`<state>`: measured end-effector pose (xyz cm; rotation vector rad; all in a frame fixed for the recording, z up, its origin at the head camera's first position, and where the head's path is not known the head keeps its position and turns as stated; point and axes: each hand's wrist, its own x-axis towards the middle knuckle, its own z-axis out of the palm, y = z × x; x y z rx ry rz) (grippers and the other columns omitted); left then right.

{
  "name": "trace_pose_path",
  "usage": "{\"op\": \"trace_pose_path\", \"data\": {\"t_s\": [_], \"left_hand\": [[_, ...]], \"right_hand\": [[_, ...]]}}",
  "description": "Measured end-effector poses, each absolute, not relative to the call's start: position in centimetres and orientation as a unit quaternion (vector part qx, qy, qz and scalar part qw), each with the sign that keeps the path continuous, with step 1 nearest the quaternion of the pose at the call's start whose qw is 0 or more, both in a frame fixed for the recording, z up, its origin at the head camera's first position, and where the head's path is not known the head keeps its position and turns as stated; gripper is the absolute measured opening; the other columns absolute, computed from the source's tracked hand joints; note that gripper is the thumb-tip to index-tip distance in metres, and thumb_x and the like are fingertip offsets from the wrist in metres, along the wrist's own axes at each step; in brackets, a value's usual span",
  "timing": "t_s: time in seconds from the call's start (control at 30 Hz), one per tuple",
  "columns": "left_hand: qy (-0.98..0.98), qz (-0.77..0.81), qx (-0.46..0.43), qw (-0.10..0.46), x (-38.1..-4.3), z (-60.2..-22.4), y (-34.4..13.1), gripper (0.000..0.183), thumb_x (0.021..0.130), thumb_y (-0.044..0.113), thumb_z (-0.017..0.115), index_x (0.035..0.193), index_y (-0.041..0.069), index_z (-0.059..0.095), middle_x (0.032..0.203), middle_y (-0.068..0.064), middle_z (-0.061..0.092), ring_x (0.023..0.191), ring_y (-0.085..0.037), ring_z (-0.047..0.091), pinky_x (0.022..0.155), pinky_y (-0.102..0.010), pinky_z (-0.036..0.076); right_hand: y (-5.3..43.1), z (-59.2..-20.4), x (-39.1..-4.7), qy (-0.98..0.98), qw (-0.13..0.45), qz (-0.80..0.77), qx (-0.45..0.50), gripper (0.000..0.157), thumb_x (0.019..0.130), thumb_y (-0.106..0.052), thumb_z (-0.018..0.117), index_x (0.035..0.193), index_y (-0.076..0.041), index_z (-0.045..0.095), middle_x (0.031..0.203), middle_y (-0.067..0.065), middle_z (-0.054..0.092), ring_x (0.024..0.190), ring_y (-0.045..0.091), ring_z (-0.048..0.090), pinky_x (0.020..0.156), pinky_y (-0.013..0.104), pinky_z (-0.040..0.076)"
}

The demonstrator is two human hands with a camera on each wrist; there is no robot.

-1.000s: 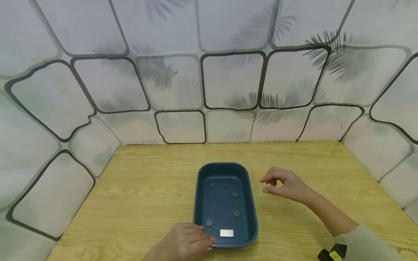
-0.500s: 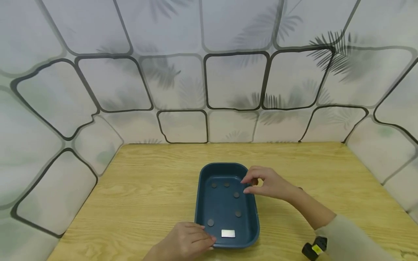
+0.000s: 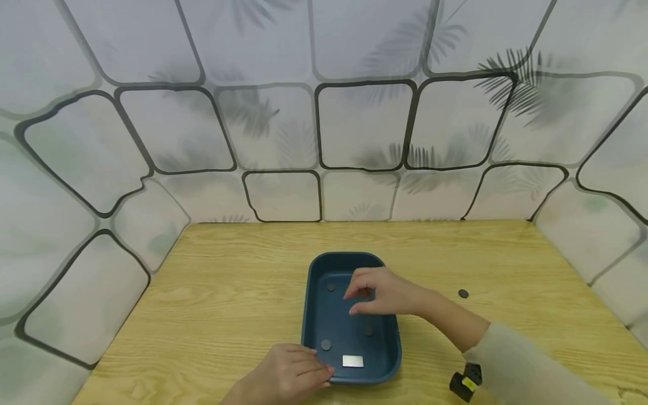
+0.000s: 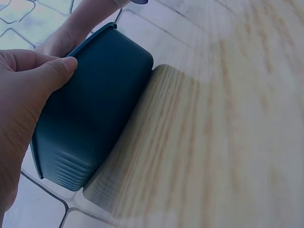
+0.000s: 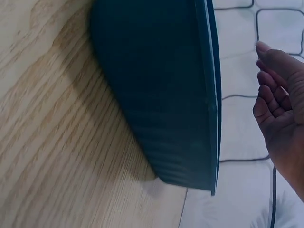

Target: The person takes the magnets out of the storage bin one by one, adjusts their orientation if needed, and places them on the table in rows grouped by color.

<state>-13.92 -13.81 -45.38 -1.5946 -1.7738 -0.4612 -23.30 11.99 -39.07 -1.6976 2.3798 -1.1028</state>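
Observation:
A dark blue plastic basin (image 3: 338,315) sits lengthwise on the table, with several small grey discs lying on its floor, one (image 3: 326,345) near the left front and another (image 3: 368,331) at the right. A shiny silver rectangle (image 3: 352,361) lies near the basin's front end. My left hand (image 3: 286,374) holds the front left rim; its thumb (image 4: 61,71) presses the outer wall in the left wrist view. Over the basin hovers my right hand (image 3: 377,289), fingers loosely bent and thumb apart, nothing between them. It covers some of the discs at the far right.
On the wooden table (image 3: 228,281), right of the basin, lies one dark round disc (image 3: 463,293). A black device with a yellow label (image 3: 466,383) is at my right sleeve. Patterned cloth walls (image 3: 283,197) rise behind and at both sides.
My right hand has moved left from beside the basin to above its inside. The disc on the table has come into view behind the right forearm. The left hand stays on the rim.

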Motion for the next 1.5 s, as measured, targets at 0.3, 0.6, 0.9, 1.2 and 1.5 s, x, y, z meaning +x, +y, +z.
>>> {"op": "trace_pose_path", "data": {"t_s": [0.3, 0.6, 0.9, 1.2, 1.5], "left_hand": [[-0.678, -0.177, -0.62, 0.353, -14.1, -45.5, -13.8, 0.01, 0.086, 0.018, 0.07, 0.09, 0.011, 0.075, 0.081, 0.005, 0.072, 0.075, 0.001, 0.067, 0.077, -0.02, 0.054], [-0.666, -0.181, -0.625, 0.365, -14.2, -45.4, -13.9, 0.009, 0.085, 0.017, 0.071, 0.087, 0.01, 0.075, 0.079, 0.005, 0.072, 0.073, 0.001, 0.066, 0.075, -0.02, 0.055], [-0.677, -0.187, -0.619, 0.352, -14.2, -45.4, -13.8, 0.013, 0.078, 0.017, 0.078, 0.089, 0.011, 0.075, 0.081, 0.004, 0.072, 0.075, 0.001, 0.067, 0.076, -0.019, 0.054], [-0.676, -0.192, -0.618, 0.351, -14.1, -45.3, -13.7, 0.013, 0.078, 0.018, 0.078, 0.089, 0.011, 0.075, 0.082, 0.004, 0.072, 0.076, 0.001, 0.067, 0.076, -0.019, 0.054], [-0.673, -0.19, -0.62, 0.356, -14.2, -45.1, -13.7, 0.01, 0.081, 0.018, 0.075, 0.088, 0.011, 0.075, 0.08, 0.005, 0.072, 0.076, 0.001, 0.067, 0.075, -0.02, 0.055]], "right_hand": [[9.1, -38.5, -22.0, 0.775, 0.07, -0.301, -0.551, 0.017, 0.084, -0.019, 0.073, 0.096, -0.008, 0.071, 0.085, 0.001, 0.06, 0.07, 0.007, 0.053, 0.062, 0.014, 0.048], [6.3, -39.9, -21.4, 0.803, 0.145, -0.247, -0.523, 0.016, 0.083, -0.017, 0.073, 0.095, -0.006, 0.07, 0.09, -0.004, 0.06, 0.077, -0.006, 0.055, 0.068, 0.008, 0.047], [4.5, -41.3, -20.6, 0.828, 0.173, -0.168, -0.506, 0.013, 0.082, -0.013, 0.072, 0.094, -0.01, 0.069, 0.087, -0.008, 0.057, 0.074, -0.004, 0.049, 0.065, 0.007, 0.043], [4.0, -42.3, -20.4, 0.857, 0.183, -0.119, -0.467, 0.021, 0.08, -0.014, 0.074, 0.098, -0.011, 0.066, 0.091, -0.005, 0.06, 0.078, -0.001, 0.052, 0.067, 0.012, 0.045], [4.3, -43.2, -20.8, 0.855, 0.199, -0.167, -0.45, 0.016, 0.078, -0.015, 0.076, 0.087, -0.013, 0.064, 0.083, -0.009, 0.053, 0.072, -0.003, 0.046, 0.062, 0.011, 0.043]]}}
